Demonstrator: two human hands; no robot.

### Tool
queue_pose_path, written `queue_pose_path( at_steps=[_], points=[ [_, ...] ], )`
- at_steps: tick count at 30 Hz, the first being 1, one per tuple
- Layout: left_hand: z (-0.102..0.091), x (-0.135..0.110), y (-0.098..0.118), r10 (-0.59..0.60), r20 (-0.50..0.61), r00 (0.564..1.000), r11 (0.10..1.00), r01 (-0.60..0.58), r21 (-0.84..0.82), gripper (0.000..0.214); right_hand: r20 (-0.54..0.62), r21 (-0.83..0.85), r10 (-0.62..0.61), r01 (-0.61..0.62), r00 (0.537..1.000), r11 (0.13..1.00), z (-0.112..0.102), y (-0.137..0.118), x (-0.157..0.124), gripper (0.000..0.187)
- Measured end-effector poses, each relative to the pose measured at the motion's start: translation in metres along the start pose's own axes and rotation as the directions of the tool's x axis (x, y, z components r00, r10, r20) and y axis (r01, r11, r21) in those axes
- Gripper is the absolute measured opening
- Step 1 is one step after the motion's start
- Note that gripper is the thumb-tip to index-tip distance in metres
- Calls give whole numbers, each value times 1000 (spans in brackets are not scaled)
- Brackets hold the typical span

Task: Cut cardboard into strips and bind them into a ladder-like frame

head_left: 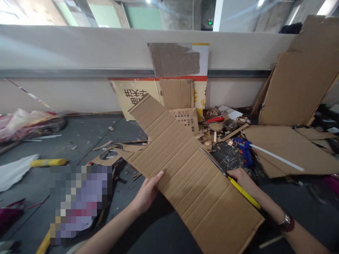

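A long, bent-outline piece of corrugated cardboard (190, 165) slants across the middle of the view, raised above the dark work surface. My left hand (148, 190) grips its left edge, thumb on top and fingers hidden beneath. On the right edge, my right hand (245, 180) is closed around yellow-handled scissors (243, 192), mostly behind the handle. A metal blade lies along that edge, pointing up and left; how far it has cut in, I cannot tell. Beyond the piece lies a cardboard scrap with rounded cut-outs (112, 155).
A blue glue gun (246, 150) with a white glue stick lies right, beside flat cardboard (286, 151). Large sheets (299, 88) lean against the partition (66, 49). Small round items (215, 127) and scraps sit behind. Left are a yellow-handled object (49, 162) and plastic wrapping (29, 123).
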State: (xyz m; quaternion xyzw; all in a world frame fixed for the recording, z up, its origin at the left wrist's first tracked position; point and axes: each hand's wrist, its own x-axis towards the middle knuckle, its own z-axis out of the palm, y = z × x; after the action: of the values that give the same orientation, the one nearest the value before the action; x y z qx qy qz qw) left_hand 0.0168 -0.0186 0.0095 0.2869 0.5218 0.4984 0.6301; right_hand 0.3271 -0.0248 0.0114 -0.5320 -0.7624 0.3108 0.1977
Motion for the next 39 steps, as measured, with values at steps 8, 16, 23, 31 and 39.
queue_pose_path(
  at_steps=[8, 16, 23, 31, 39],
  points=[
    [-13, 9, -8, 83, -1, 997, 983, -82, 165, 51, 3, -18, 7, -7, 1000, 1000, -8, -15, -5, 20],
    [-4, -10, -9, 144, 98, 985, 881, -173, 441, 37, 6, -34, 24, -24, 1000, 999, -17, -27, -12, 21],
    [1, -20, -11, 155, 190, 970, 831, -232, 507, 29, 24, -77, 18, -16, 1000, 997, -16, -26, -13, 28],
    [-4, -14, -14, 148, 144, 978, 847, -201, 492, 42, 8, -157, -19, 20, 1000, 987, -5, -5, -9, 29],
    [-9, -6, -17, -31, 101, 994, 977, 9, 212, 61, -11, -164, -33, 31, 999, 986, 3, 2, -2, 29]
  ],
)
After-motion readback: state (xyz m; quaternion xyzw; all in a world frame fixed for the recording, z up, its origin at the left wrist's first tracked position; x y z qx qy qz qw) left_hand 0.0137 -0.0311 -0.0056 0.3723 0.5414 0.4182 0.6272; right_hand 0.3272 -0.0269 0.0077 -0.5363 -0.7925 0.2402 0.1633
